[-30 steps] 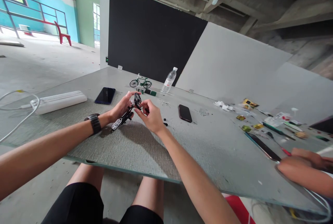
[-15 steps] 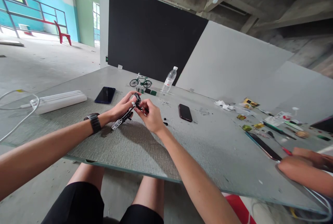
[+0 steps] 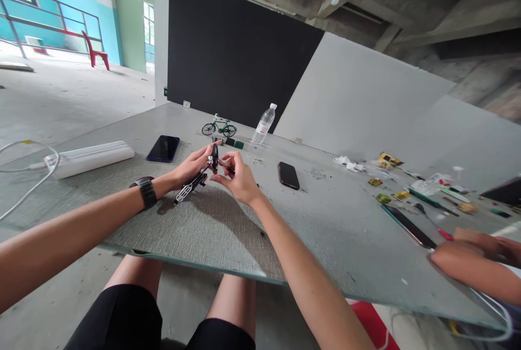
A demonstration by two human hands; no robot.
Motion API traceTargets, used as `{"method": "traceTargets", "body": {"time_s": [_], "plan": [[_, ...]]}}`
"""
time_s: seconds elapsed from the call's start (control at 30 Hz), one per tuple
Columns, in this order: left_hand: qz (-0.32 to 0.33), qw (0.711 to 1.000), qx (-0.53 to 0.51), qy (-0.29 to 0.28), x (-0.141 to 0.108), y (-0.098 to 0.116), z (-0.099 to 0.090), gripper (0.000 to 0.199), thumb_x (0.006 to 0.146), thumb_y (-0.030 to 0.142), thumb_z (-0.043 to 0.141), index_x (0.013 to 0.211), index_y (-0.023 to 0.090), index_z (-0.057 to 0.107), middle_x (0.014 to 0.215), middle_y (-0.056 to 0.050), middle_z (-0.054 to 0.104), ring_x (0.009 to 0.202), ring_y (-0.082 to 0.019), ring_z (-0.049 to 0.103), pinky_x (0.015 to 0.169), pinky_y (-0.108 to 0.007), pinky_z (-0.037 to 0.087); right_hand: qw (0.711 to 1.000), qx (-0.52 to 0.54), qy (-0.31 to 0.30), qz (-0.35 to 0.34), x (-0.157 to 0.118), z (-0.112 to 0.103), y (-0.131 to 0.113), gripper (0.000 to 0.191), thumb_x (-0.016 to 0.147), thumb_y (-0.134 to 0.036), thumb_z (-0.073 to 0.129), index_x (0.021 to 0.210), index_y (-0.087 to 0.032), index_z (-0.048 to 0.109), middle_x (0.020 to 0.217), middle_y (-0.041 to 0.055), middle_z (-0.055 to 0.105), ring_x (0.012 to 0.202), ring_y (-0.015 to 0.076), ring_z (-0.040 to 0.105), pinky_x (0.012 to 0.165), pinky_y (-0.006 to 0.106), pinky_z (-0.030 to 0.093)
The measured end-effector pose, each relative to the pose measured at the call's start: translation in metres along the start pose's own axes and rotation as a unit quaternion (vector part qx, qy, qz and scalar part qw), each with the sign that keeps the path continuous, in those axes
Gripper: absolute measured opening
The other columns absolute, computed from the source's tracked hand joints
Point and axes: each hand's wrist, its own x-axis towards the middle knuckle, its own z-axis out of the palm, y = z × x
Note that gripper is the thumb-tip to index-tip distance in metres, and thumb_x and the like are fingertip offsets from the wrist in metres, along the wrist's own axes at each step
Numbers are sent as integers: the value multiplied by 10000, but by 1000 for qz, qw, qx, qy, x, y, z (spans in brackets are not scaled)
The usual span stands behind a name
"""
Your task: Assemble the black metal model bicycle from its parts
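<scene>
My left hand is closed around a small black model bicycle, held tilted just above the table with its silver rack toward me. A black wheel stands up at the far end of the model, by my left fingertips. My right hand is beside that wheel, thumb and fingers pinching a thin, dark, rod-like piece pointed at the model. Its exact kind is too small to tell. Behind my hands stands a finished-looking green model bicycle, with small dark green pieces in front of it.
A dark phone and a white power strip lie to the left. Another phone and a water bottle are right of my hands. Farther right, another person's arm rests near a phone and scattered small parts.
The wheel end of the model has turned more upright. My right fingers have opened slightly and shifted a little to the right, showing the thin piece between them.
</scene>
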Motion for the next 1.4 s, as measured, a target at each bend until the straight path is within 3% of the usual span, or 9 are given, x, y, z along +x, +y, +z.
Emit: {"method": "traceTargets", "body": {"time_s": [0.1, 0.23, 0.4, 0.5, 0.73, 0.9, 1.03, 1.2, 1.4], "plan": [[2, 999, -19, 27, 5, -6, -4, 560, 950, 589, 546, 1358, 205, 564, 980, -104, 669, 746, -184, 575, 432, -204, 440, 998, -38, 47, 9, 2, -17, 7, 378, 947, -575, 537, 1092, -229, 486, 700, -55, 437, 604, 134, 416, 611, 275, 343], [-17, 998, -22, 49, 11, -13, -10, 505, 947, 614, 531, 1137, 159, 640, 751, -45, 602, 565, -118, 476, 414, -194, 417, 982, -150, 99, 61, 2, -46, 28, 358, 1006, -506, 411, 927, -202, 582, 668, -22, 498, 613, 145, 441, 638, 280, 332], [-26, 994, -38, 99, 12, -10, -10, 365, 941, 545, 598, 961, 184, 549, 814, -48, 645, 611, -121, 588, 404, -173, 394, 960, -248, 1, 131, -3, -71, 47, 306, 949, -428, 506, 811, -186, 633, 713, 25, 614, 660, 159, 499, 660, 282, 334], [-26, 992, -34, 118, 12, -8, -9, 374, 938, 542, 606, 885, 184, 511, 714, -23, 614, 530, -98, 566, 389, -168, 372, 948, -268, -50, 167, -5, -83, 49, 268, 924, -394, 546, 823, -181, 673, 728, 38, 648, 659, 158, 513, 657, 283, 343], [-46, 986, -49, 154, 15, -10, -13, 367, 945, 557, 593, 941, 216, 457, 649, 19, 572, 476, -96, 556, 408, -192, 391, 916, -275, -145, 251, -11, -108, 51, 219, 843, -401, 670, 822, -193, 733, 888, 67, 712, 770, 175, 583, 671, 283, 375], [-35, 981, -83, 172, 16, -11, -13, 324, 923, 429, 691, 1015, 228, 454, 717, 18, 577, 527, -106, 607, 458, -220, 443, 898, -245, -239, 276, -12, -115, 51, 316, 725, -510, 760, 813, -206, 755, 841, 53, 705, 703, 167, 543, 612, 288, 343], [-28, 981, -87, 173, 16, -11, -12, 341, 909, 372, 720, 1047, 229, 443, 863, -49, 658, 619, -129, 663, 451, -210, 431, 883, -213, -298, 293, -12, -115, 47, 336, 607, -501, 830, 753, -208, 755, 757, 33, 687, 658, 156, 505, 589, 290, 326], [-21, 984, -87, 156, 14, -12, -12, 312, 920, 348, 701, 1047, 222, 445, 932, -92, 705, 688, -150, 689, 488, -223, 500, 887, -203, -290, 298, -10, -110, 39, 321, 604, -493, 834, 687, -208, 711, 685, 14, 655, 611, 142, 480, 570, 292, 312], [-20, 987, -84, 134, 13, -12, -11, 333, 884, 216, 735, 1048, 198, 445, 930, -90, 704, 674, -127, 675, 516, -213, 525, 933, -135, -221, 249, -8, -100, 37, 348, 682, -479, 825, 771, -190, 652, 774, 30, 667, 680, 158, 531, 610, 293, 378]]}}
